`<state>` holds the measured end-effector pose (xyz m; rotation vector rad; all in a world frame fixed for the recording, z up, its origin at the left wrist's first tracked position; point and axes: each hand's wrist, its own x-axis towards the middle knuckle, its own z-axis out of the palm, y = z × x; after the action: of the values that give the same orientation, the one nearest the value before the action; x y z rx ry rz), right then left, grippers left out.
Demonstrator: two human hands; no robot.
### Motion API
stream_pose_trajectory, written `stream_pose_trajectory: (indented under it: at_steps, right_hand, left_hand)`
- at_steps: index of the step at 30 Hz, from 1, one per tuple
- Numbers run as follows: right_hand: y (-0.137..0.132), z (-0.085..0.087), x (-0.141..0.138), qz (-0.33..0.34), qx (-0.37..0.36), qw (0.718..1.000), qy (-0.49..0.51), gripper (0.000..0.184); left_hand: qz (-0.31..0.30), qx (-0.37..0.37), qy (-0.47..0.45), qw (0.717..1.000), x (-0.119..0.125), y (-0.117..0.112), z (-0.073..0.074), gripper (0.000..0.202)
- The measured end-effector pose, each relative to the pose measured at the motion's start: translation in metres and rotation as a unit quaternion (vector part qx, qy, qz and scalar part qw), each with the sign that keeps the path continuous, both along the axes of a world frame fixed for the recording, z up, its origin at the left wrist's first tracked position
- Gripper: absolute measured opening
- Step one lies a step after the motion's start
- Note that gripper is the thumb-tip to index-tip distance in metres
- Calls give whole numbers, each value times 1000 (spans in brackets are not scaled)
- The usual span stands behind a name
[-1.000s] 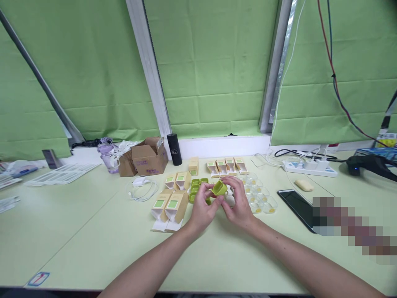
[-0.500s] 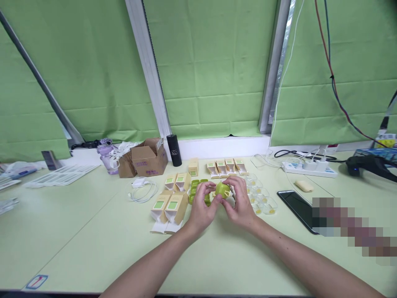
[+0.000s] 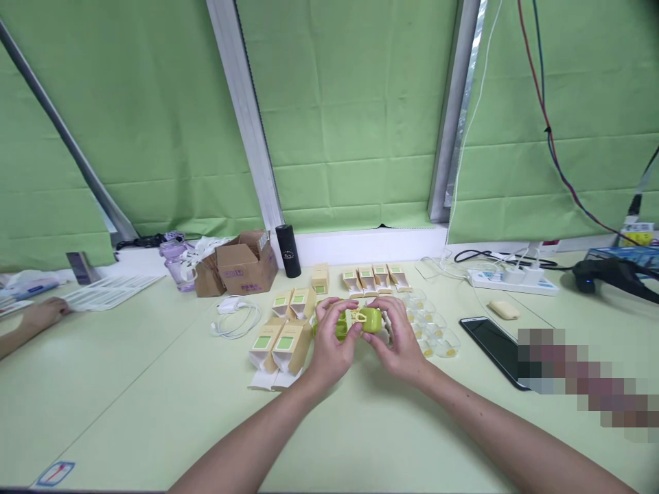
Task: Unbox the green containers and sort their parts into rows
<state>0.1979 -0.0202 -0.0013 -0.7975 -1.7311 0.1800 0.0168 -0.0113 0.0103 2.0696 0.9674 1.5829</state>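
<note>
Between my hands is a small, shiny green rounded case (image 3: 371, 320) with a pale yellow looped piece (image 3: 358, 315) on its left side. My left hand (image 3: 332, 339) pinches it at the looped end, and my right hand (image 3: 397, 336) grips its right end with thumb and fingers. Similar green pieces (image 3: 340, 329) lie on the table, partly hidden behind my left hand. Clear plastic cups (image 3: 445, 343) with yellow spots inside stand in rows right of my right hand. Open small cardboard boxes (image 3: 286, 339) with green labels lie to the left.
More small boxes (image 3: 381, 278) stand farther back. A black phone (image 3: 491, 346), a beige case (image 3: 503, 310) and a power strip (image 3: 515, 281) lie rightward. Leftward are a white charger cable (image 3: 237, 322), a cardboard carton (image 3: 247, 264), a black cylinder (image 3: 288, 252) and another person's hand (image 3: 46, 313).
The green case has turned in my fingers, so its yellow looped piece now faces left and shows more. Another person's hand has come into view at the left edge.
</note>
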Motion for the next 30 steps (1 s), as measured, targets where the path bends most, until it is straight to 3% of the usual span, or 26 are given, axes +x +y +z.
stream_pose_trajectory:
  at_steps: [6,12,22,30]
  right_hand:
    - [-2,-1,0,31,-23,999,9,46]
    - [-4,-5,0,15,-47,999,3,48]
    - [-4,-4,2,25,-31,999,-9,51]
    - [-1,-7,3,40,-15,999,-16,49]
  left_hand:
    - [9,40,34,999,-1,-3,7,22]
    - [8,42,46,998,-3,-3,8,13]
    - [13,15,20,1000,-2,-4,11,9]
    - [-4,-61,-24,998,2,-4,6,10]
